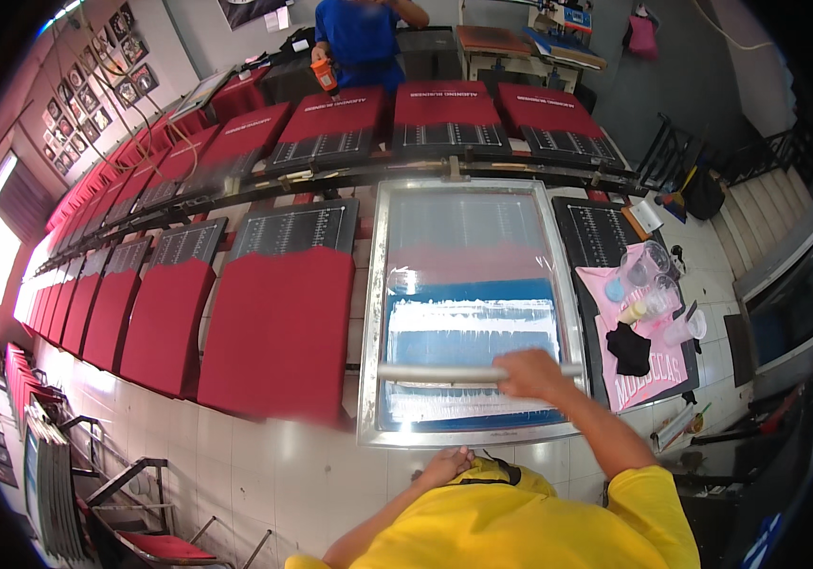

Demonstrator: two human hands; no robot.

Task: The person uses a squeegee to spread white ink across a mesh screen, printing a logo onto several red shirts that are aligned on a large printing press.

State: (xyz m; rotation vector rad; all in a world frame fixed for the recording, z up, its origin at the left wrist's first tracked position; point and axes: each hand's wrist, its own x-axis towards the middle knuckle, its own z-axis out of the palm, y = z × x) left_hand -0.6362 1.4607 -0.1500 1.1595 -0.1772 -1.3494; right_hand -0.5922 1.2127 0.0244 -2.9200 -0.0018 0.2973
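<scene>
A metal-framed printing screen (375, 313) lies flat over a red cloth panel, with a blue mesh and a white band of ink (468, 318) across it. My right hand (531, 372) grips the long metal squeegee handle (435, 373) that spans the screen near its front edge. My left hand (444, 467) rests on the near rim of the frame, fingers curled on the edge. My yellow shirt fills the bottom of the view.
Rows of red and black printed cloth panels (278, 322) run along a long table to the left and back. Another person in blue (359, 38) holds an orange tool at the far side. Plastic cups and a black rag (629, 346) sit right. Folding racks stand lower left.
</scene>
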